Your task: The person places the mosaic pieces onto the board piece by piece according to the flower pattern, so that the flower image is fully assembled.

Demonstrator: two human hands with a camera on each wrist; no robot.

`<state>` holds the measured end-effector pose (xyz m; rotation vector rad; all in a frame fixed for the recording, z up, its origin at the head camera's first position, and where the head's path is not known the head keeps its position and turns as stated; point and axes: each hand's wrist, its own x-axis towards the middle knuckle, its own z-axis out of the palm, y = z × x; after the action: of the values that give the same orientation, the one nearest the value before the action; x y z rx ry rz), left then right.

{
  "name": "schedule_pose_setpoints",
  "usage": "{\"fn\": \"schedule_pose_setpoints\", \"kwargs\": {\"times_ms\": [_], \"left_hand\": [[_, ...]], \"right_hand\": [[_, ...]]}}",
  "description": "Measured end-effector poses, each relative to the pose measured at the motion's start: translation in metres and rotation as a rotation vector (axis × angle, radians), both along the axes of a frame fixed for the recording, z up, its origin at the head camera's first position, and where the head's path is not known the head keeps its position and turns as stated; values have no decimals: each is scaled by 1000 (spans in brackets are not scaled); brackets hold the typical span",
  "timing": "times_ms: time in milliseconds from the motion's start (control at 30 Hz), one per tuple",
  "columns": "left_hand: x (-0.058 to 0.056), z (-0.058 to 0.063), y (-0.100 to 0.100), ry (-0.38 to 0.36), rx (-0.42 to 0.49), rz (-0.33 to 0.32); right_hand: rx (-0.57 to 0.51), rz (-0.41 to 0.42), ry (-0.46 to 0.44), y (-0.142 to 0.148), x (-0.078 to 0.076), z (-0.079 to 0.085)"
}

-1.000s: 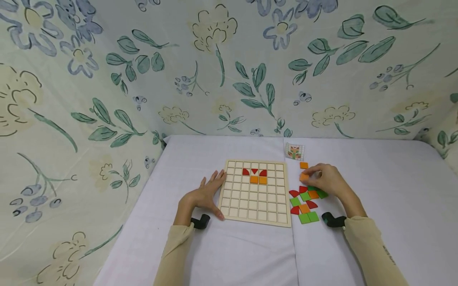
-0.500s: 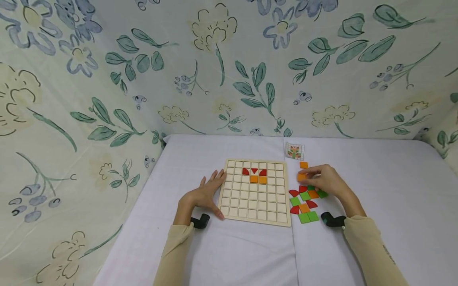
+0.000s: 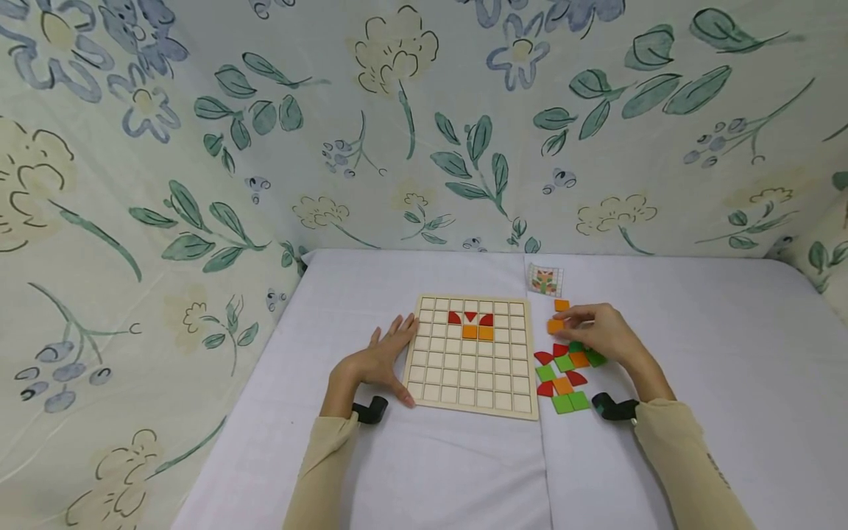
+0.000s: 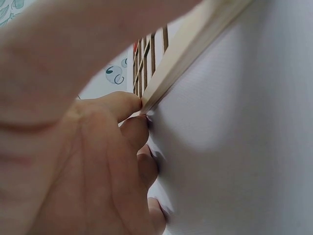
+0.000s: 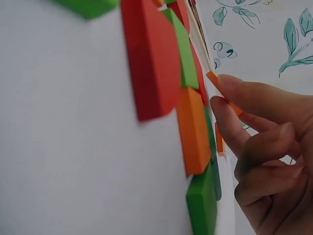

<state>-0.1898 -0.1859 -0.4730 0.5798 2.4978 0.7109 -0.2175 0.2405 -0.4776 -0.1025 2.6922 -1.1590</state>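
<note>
Left hand (image 3: 379,358): my fingers were spread, touching the wooden grid board (image 3: 450,368)
Right hand (image 3: 603,331): I pinched an orange square tile (image 3: 554,327)
Loose tiles (image 3: 562,403): lay beside the board

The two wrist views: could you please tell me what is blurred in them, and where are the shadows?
Left wrist view: the part of the left hand across the top is soft, grey shadows lie on the white cloth beside the fingers; right wrist view: the green piece at the top edge is blurred, the orange tile pinched by the right hand looks crisper.
</note>
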Motion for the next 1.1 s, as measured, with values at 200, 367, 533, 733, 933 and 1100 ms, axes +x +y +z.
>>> {"fn": "schedule_pose_setpoints", "kwargs": {"times_ms": [200,367,533,733,933,1100], "left_hand": [[1,0,0,-3,5,2],[1,0,0,1,8,1],[1,0,0,-3,17,4],[1,-1,1,1,25,10],[1,-1,1,1,17,6],[0,-2,1,2,12,8]], "right_hand": [[-20,33,72,-8,0,5],[-87,89,95,-28,1,12],[-144,101,81,-58,0,18],[-175,152,63,-96,-5,20],[-209,167,24,-122,-10,11],[-221,171,33,-139,-13,4]]}}
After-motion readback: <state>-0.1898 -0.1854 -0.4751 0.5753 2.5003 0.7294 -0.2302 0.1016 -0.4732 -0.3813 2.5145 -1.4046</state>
